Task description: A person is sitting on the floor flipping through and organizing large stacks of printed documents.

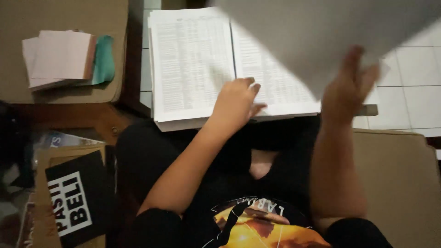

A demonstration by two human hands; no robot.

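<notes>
A thick open stack of printed pages (190, 64), bound like a book, rests on my lap and reaches over the floor. My left hand (236, 102) presses on it near the middle fold, fingers curled on the paper. My right hand (350, 85) is raised and blurred, holding a single large sheet (321, 32) that is lifted and swept up over the right-hand page, hiding most of it.
A pile of pink papers with a green sheet under it (62, 57) lies on a brown cushion (18, 18) at top left. A black card with white lettering (76, 200) sits at lower left. White floor tiles (413, 92) lie at right, a tan cushion (399, 183) below them.
</notes>
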